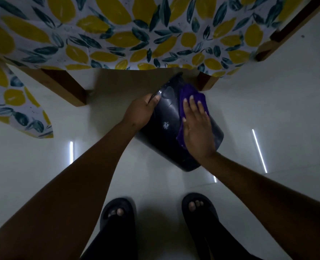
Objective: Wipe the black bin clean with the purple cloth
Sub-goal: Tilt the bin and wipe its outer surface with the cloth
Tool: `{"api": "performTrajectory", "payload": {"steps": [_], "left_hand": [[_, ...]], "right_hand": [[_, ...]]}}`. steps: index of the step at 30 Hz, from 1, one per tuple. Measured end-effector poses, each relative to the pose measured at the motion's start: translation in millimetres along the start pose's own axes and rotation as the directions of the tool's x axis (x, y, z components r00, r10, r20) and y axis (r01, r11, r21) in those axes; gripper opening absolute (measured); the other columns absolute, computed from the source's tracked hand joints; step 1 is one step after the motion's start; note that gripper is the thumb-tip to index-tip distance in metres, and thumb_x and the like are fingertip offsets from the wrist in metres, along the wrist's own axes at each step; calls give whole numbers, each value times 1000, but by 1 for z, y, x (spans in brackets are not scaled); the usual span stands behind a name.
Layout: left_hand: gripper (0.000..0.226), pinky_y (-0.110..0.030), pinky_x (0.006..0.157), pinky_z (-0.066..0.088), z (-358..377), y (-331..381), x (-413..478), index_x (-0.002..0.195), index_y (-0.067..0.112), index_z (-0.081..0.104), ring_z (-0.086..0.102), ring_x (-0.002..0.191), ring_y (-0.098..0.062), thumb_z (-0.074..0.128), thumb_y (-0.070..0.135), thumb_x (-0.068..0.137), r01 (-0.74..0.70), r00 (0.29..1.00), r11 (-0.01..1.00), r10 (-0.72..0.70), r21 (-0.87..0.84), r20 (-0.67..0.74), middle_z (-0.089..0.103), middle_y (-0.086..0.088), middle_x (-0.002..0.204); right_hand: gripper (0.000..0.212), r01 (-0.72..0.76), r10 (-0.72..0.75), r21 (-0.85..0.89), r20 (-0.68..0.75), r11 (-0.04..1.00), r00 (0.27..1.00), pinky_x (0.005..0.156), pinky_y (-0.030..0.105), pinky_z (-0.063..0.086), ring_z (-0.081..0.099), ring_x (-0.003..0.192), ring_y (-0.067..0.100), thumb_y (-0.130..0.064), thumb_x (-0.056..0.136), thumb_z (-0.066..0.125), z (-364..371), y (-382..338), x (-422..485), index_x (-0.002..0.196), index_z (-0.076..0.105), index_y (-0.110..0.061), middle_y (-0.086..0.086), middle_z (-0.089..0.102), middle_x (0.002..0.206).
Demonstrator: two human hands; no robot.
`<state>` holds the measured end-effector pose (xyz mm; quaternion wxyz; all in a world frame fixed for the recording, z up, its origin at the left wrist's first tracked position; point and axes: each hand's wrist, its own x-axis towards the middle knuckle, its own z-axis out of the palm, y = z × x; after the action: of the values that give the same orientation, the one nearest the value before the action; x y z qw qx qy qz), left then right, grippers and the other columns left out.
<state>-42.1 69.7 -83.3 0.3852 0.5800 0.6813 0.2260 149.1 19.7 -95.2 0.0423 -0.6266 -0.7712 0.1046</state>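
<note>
2 hands: left [140, 111] grips 1 black bin [166, 117] rim; right [197, 128] flat on 1 purple cloth [191, 93].

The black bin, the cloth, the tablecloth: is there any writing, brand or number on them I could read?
No readable text anywhere.
Black bin: only a small pale mark on its side, too blurred to read as a logo or letters.
Purple cloth: plain.
Tablecloth: lemon and leaf print, no words.

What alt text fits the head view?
A person tilts a black bin on a pale floor, left hand gripping its rim while the right hand presses a purple cloth flat against its side. A table with a lemon-print tablecloth stands just behind; sandalled feet show below.
</note>
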Motion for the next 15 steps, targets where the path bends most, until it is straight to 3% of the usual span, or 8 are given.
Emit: {"api": "performTrajectory", "payload": {"steps": [5, 7, 11, 15], "left_hand": [[37, -31, 80, 40, 1, -6, -1, 105, 11, 63, 61, 101, -32, 39, 39, 99, -7, 1000, 999, 7, 42, 1, 68, -17, 106], [37, -27, 75, 37, 1, -4, -2, 102, 12, 63, 61, 97, -30, 38, 38, 99, -17, 1000, 999, 16, 41, 19, 67, -12, 98], [39, -31, 80, 42, 0, -4, -1, 102, 13, 63, 62, 96, -28, 34, 40, 100, -14, 999, 1000, 13, 23, 44, 67, -11, 101], [39, -35, 76, 43, -1, 4, -2, 84, 15, 55, 60, 87, -29, 34, 45, 99, -31, 999, 995, 27, 99, 41, 63, -9, 87]], "right_hand": [[93, 238, -221, -135, 129, 962, 967, 116, 54, 17, 2, 147, 34, -19, 79, 62, 27, -4, -58, 153, 5, -23, 4, 3, 162], [96, 302, -290, -152, 97, 941, 952, 115, 52, 15, 5, 148, 34, -19, 77, 66, 26, -12, -40, 153, 8, -24, 3, 7, 162], [89, 226, -222, -119, 51, 967, 974, 116, 47, 13, 5, 149, 29, -26, 83, 60, 8, -13, -4, 153, 4, -23, 2, 8, 162], [80, 159, -158, -44, 26, 986, 987, 116, 51, 22, 6, 148, 30, -26, 85, 49, 11, -7, -38, 153, 6, -23, 4, 9, 162]]}}
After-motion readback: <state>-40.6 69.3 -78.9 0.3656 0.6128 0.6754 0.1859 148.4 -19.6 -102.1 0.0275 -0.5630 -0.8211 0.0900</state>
